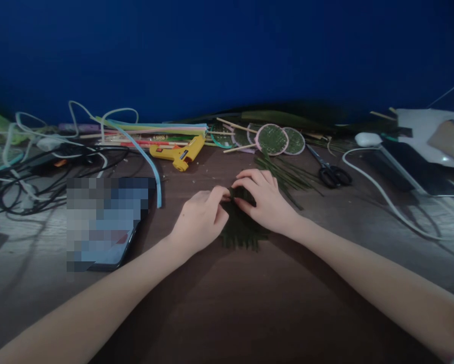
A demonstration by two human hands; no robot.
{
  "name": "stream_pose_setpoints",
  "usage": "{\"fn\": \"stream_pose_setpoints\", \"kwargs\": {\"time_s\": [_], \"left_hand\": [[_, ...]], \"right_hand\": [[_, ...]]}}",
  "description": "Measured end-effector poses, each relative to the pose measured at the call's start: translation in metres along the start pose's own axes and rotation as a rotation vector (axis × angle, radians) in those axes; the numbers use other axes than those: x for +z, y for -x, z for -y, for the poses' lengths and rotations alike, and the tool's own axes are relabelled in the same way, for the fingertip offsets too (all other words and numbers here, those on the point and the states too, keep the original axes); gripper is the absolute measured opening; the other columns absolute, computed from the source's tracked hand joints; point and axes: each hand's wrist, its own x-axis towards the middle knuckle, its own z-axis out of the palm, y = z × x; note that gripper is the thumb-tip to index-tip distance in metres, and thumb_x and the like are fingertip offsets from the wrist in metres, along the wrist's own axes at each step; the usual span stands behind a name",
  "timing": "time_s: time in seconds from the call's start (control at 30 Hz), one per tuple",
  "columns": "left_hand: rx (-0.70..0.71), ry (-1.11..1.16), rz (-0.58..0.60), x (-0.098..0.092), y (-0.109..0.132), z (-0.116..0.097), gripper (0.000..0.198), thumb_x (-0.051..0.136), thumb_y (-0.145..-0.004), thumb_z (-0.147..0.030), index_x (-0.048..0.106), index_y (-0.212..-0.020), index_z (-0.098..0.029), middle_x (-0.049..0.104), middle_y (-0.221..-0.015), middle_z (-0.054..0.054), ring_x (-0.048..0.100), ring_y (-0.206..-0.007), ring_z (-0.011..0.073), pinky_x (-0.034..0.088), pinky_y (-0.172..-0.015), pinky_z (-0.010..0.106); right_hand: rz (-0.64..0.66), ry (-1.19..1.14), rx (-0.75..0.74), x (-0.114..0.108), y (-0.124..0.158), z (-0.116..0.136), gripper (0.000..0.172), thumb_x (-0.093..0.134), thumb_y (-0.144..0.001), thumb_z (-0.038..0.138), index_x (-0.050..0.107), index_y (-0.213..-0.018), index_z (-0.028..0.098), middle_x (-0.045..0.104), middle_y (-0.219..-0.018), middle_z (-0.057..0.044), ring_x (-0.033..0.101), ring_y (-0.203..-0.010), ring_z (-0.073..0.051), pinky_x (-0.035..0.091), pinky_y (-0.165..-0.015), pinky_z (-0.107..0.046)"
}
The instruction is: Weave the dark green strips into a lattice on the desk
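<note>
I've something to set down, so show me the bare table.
Widest is the near table, between the forearms and the green leaf piece. A smaller patch lies between the blue strip and left hand. The back is crowded with a glue gun, round fans and scissors; the left, with cables and a phone.

A deep blue wall (pixel 227 55), perhaps a partition or cloth, fills the whole upper part of the view, plain and darker toward its corners. Below it lies a dark brown tabletop (pixel 227 303), flanked left and right by a paler grey surface (pixel 33 268). The light is dim, with soft shadows falling across the grey
</note>
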Motion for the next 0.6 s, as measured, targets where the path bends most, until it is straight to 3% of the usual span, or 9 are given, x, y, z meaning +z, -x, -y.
{"fn": "stream_pose_setpoints", "kwargs": {"time_s": [0.6], "left_hand": [[-0.016,0.01,0.019,0.0002,-0.0002,-0.0007,0.026,0.042,-0.073,-0.005,0.051,-0.093,-0.018,0.067,-0.083,0.002,0.061,-0.074,0.0167,0.047,-0.067,0.027]], "right_hand": [[0.021,-0.012,0.004,-0.003,0.0003,0.0014,0.019,0.049,-0.079,0.017,0.051,-0.096,0.023,0.051,-0.117,-0.006,0.041,-0.104,-0.025,0.035,-0.081,-0.039]]}}
